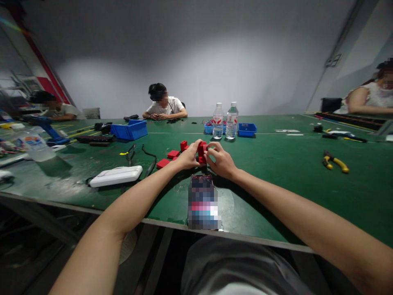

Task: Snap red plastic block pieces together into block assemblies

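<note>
My left hand (188, 157) and my right hand (220, 160) meet over the green table (276, 176), both closed round a small red plastic part (202, 150) held upright between the fingertips. Several more red parts (172, 154) lie on the table just left of my left hand, one (183, 145) standing behind it. A phone (203, 200) lies flat on the table right in front of my wrists, near the front edge.
A white flat box (116, 176) and black cables (147, 157) lie to the left. Two water bottles (224, 121) and blue bins (129, 130) stand farther back. Yellow-handled pliers (334, 162) lie to the right. Other people sit at the far side and both ends.
</note>
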`<state>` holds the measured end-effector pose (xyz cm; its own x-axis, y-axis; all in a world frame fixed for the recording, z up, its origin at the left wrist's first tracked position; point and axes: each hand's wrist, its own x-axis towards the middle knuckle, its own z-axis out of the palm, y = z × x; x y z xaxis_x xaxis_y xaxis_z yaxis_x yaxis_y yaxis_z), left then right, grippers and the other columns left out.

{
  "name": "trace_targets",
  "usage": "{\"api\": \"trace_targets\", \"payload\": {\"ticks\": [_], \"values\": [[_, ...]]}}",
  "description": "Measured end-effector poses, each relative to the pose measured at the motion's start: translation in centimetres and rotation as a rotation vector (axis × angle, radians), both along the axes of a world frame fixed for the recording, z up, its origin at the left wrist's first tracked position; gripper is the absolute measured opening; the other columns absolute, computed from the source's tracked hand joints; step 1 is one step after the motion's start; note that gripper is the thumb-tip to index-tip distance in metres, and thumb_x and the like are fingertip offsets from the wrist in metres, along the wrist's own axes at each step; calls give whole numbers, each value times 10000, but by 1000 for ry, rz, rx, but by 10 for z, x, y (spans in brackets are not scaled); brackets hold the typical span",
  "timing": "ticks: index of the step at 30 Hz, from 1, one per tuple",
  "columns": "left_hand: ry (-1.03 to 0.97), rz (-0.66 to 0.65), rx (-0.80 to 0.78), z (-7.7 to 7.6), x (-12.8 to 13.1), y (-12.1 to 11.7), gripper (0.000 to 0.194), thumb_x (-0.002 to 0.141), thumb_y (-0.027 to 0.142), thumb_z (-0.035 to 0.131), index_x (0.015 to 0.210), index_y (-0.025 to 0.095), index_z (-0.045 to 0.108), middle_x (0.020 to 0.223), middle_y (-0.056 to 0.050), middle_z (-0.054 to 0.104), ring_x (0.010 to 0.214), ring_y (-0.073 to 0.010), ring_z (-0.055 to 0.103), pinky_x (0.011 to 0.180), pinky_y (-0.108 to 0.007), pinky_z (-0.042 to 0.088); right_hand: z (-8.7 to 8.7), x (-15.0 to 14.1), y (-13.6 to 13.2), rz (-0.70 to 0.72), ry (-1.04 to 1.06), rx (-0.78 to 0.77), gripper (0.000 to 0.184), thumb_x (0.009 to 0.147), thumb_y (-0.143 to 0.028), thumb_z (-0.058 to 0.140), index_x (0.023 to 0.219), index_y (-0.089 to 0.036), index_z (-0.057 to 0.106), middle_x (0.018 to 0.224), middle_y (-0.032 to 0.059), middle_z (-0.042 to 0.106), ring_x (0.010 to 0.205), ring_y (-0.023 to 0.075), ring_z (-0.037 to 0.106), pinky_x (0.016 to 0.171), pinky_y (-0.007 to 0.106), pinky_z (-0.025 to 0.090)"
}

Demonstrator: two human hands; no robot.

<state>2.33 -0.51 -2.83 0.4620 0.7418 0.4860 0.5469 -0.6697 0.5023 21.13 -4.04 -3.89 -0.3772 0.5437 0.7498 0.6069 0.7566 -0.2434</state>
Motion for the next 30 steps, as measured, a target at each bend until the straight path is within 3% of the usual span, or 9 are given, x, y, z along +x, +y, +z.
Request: {"api": "trace_targets", "payload": {"ticks": [5, 8, 11, 13, 18, 21, 25, 27, 30], "values": [[111, 29, 64, 2, -1, -1, 889, 601, 343, 777, 1355, 199, 328, 1260, -138, 503, 1086, -273, 565, 915, -421, 489, -12, 1, 13, 71, 284, -425, 475, 902, -456, 530, 1249, -139, 464, 1067, 143, 641, 880, 214, 638, 829, 411, 513], [112, -1, 96, 4, 1, -3, 871, 592, 330, 783, 1333, 218, 339, 1238, -118, 508, 1007, -244, 589, 866, -388, 510, -12, 3, 19, 174, 385, -646, 533, 920, -510, 485, 1321, -160, 453, 1097, 129, 675, 960, 211, 647, 900, 415, 496], [108, -62, 116, 5, 3, -5, 876, 587, 324, 791, 1330, 224, 338, 1248, -111, 506, 997, -231, 592, 885, -381, 502, -8, 4, 20, 303, 453, -706, 502, 893, -513, 524, 1266, -177, 550, 1191, 107, 660, 1035, 210, 631, 913, 382, 498], [121, -77, 114, 7, 5, -7, 873, 589, 315, 790, 1331, 222, 341, 1263, -118, 506, 1032, -246, 587, 906, -393, 493, -5, 5, 18, 360, 490, -761, 474, 867, -510, 558, 1190, -167, 609, 1138, 90, 683, 986, 208, 643, 851, 352, 521], [145, -78, 101, 8, 6, -11, 892, 580, 337, 800, 1340, 200, 352, 1292, -143, 516, 1129, -291, 568, 954, -414, 474, 0, 4, 14, 368, 547, -870, 417, 830, -506, 593, 1010, -138, 667, 924, 61, 714, 797, 170, 635, 710, 282, 513], [134, -95, 69, 10, 3, -9, 923, 560, 360, 818, 1351, 221, 362, 1302, -132, 526, 1146, -293, 575, 972, -424, 466, 3, 2, 12, 358, 571, -917, 402, 833, -492, 595, 1007, -138, 669, 890, 56, 713, 765, 161, 624, 694, 272, 500], [147, -187, -74, 21, -18, -1, 1107, 431, 380, 890, 1389, 259, 348, 1283, -110, 567, 1149, -280, 580, 963, -401, 464, 4, -1, 11, 338, 612, -945, 405, 831, -474, 610, 1059, -144, 665, 885, 53, 718, 757, 164, 628, 713, 283, 500], [210, -82, -139, 29, -35, 2, 1029, 397, 406, 896, 1311, 232, 457, 1208, -103, 614, 1119, -284, 590, 940, -382, 467, 3, -2, 11, 349, 619, -956, 414, 834, -483, 606, 1064, -144, 662, 892, 56, 719, 755, 165, 630, 714, 286, 502], [376, 220, -158, 37, -57, 9, 614, 535, 503, 814, 1023, 184, 624, 1069, -116, 664, 1010, -292, 617, 878, -362, 473, 0, -2, 14, 355, 602, -950, 421, 837, -517, 591, 1027, -149, 668, 887, 57, 716, 752, 167, 628, 702, 283, 501]]}}
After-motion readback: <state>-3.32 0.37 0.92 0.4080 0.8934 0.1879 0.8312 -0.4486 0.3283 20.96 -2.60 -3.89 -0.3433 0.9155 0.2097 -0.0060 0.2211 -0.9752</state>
